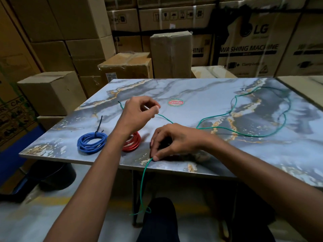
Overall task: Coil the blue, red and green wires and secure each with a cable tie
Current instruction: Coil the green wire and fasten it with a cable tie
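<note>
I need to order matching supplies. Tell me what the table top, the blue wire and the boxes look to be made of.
Table top: glossy marble-look slab, grey-blue veins with gold; whether stone, tile or laminate is unclear.
Blue wire: smooth plastic-looking sheath that bends into a coil; core hidden.
Boxes: matte brown cardboard, with taped seams and printed handling marks.

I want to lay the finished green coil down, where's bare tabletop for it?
Bare patches: the far left corner behind the blue coil, and the middle strip around the round sticker, left of the green wire. Crowded: the near edge, with the red coil, left hand and right hand.
</note>
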A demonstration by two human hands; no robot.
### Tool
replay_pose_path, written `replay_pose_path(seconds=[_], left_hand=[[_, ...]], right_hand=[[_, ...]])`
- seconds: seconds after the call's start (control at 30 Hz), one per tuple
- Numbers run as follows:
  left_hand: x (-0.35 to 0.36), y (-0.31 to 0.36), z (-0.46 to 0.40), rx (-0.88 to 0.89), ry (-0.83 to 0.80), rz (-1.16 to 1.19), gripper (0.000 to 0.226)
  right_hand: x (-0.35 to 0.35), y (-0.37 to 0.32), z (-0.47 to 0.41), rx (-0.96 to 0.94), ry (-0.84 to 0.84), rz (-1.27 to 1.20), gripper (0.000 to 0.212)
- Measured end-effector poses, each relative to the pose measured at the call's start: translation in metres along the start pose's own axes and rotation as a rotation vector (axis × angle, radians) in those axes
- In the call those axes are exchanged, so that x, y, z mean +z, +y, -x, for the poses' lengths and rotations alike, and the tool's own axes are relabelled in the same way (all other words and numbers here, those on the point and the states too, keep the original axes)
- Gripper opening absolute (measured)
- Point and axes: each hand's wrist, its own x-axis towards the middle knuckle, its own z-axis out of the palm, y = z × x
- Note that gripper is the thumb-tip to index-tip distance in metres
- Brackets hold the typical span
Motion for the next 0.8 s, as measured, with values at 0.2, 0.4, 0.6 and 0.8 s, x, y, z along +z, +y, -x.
replay_pose_path(seconds=[0.2, 0.4, 0.6, 0.8], left_hand=[[0.028, 0.007, -0.017, -0.018, -0.072, 0.047, 0.01], [0.049, 0.003, -0.034, -0.109, -0.12, 0.082, 0.017], [0.067, 0.008, -0.041, -0.234, -0.237, 0.196, 0.017], [0.071, 0.015, -0.052, -0.342, -0.24, 0.301, 0.03]], right_hand=[[-0.005, 0.014, 0.01, 0.009, 0.144, 0.15, 0.006], [-0.034, 0.051, 0.021, 0.243, 0.429, 0.251, 0.004], [-0.071, 0.084, 0.038, 0.472, 0.704, 0.153, 0.007], [-0.094, 0.112, 0.055, 0.674, 1.008, -0.386, 0.012]])
